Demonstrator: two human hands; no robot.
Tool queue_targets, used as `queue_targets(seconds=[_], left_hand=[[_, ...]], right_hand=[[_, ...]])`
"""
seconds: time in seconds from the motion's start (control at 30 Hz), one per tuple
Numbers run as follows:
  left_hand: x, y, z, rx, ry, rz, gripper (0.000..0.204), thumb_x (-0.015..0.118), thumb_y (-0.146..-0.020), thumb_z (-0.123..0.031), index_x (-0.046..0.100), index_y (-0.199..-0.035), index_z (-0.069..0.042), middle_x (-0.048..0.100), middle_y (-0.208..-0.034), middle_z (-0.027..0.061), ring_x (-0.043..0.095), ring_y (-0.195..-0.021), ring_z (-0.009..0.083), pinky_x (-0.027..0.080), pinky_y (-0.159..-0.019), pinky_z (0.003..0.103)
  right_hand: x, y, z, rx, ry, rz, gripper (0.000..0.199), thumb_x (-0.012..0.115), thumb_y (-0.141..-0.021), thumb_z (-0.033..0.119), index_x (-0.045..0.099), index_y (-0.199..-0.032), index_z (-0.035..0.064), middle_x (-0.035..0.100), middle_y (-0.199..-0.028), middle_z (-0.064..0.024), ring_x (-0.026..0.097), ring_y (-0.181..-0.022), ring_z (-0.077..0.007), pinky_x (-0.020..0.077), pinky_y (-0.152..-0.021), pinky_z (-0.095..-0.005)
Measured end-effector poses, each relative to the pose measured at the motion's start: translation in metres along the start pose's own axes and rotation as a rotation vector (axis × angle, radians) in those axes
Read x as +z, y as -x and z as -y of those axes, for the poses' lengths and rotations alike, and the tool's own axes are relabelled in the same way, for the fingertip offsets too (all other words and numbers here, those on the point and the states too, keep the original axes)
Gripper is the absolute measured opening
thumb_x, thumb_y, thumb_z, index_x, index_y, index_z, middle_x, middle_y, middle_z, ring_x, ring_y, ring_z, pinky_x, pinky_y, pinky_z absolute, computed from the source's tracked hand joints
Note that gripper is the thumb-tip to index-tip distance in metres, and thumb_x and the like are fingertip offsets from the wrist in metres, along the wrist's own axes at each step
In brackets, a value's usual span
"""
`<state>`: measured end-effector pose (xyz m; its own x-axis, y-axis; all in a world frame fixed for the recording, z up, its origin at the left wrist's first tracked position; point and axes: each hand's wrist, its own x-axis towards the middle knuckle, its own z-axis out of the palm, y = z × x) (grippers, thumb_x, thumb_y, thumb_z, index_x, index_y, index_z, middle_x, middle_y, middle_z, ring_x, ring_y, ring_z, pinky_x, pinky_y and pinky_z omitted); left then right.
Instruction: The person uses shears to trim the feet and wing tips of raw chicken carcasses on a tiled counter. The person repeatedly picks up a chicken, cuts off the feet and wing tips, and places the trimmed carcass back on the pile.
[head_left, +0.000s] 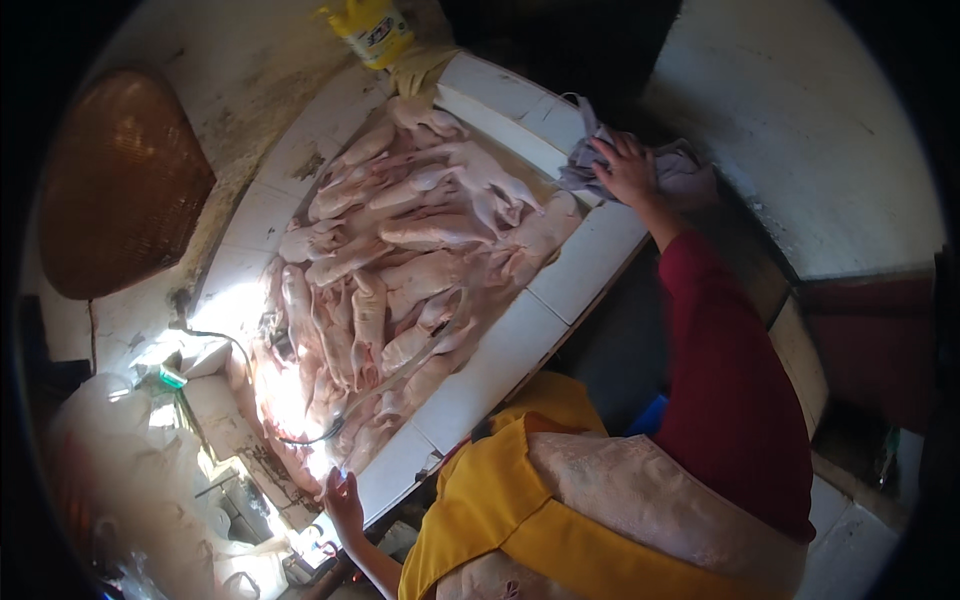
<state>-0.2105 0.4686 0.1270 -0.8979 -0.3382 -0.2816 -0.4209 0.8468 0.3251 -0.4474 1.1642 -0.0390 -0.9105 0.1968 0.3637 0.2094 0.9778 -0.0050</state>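
Note:
Many pale, plucked poultry carcasses lie heaped in a white-tiled basin in front of me. A thin hose runs across the carcasses. At the basin's far right corner my right hand is closed over a bunched grey cloth, arm stretched out. My left hand is at the basin's near left end, beside the rim, with its fingers curved and a little apart. Glare falls close to its fingertips, and I make out nothing held there.
A yellow jug and a pale yellow glove are at the far corner. A woven basket tray hangs on the left wall. White plastic bags are at the lower left. A pale wall stands on the right.

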Motion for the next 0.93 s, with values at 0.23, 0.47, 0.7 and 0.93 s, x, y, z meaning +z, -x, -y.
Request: queue_targets(seconds=[0.23,0.47,0.7,0.93], left_hand=[[0.001,-0.004,-0.029,0.045,0.195,0.056,0.042,0.06,-0.091,-0.025,0.055,-0.124,0.0,0.064,-0.112,0.0193,0.065,-0.099,0.0264,0.051,-0.082,0.035],[0.068,-0.065,-0.102,0.44,0.752,0.556,0.042,0.062,-0.093,-0.018,0.049,-0.13,-0.003,0.06,-0.116,0.009,0.06,-0.105,0.0185,0.05,-0.086,0.03],[0.065,-0.071,-0.09,0.078,1.992,0.544,0.031,0.053,-0.096,-0.025,0.053,-0.119,-0.005,0.061,-0.11,0.0068,0.061,-0.097,0.0188,0.05,-0.085,0.035],[0.05,-0.029,0.069,-0.072,1.586,-0.231,0.029,0.066,-0.087,-0.015,0.061,-0.113,-0.002,0.066,-0.1,0.0075,0.063,-0.086,0.0161,0.052,-0.077,0.032]], right_hand=[[0.01,-0.045,0.014,0.726,-0.405,0.038,0.034,0.05,-0.091,0.036,0.062,-0.11,0.0109,0.064,-0.109,-0.0134,0.059,-0.1,-0.0282,0.0458,-0.084,-0.0442],[0.008,-0.015,0.243,0.832,-1.994,0.046,0.031,0.048,-0.094,0.025,0.059,-0.109,-0.0003,0.064,-0.098,-0.0096,0.057,-0.093,-0.0235,0.0448,-0.082,-0.0353],[-0.179,0.134,0.481,-0.188,-1.607,0.304,0.025,0.045,-0.098,0.021,0.058,-0.107,0.0005,0.064,-0.084,-0.0149,0.062,-0.08,-0.0268,0.0468,-0.072,-0.0352],[-0.199,0.204,0.566,-1.052,-0.941,0.061,0.036,0.064,-0.084,0.021,0.059,-0.116,0.0047,0.061,-0.108,-0.0176,0.059,-0.094,-0.0344,0.0437,-0.09,-0.0439]])
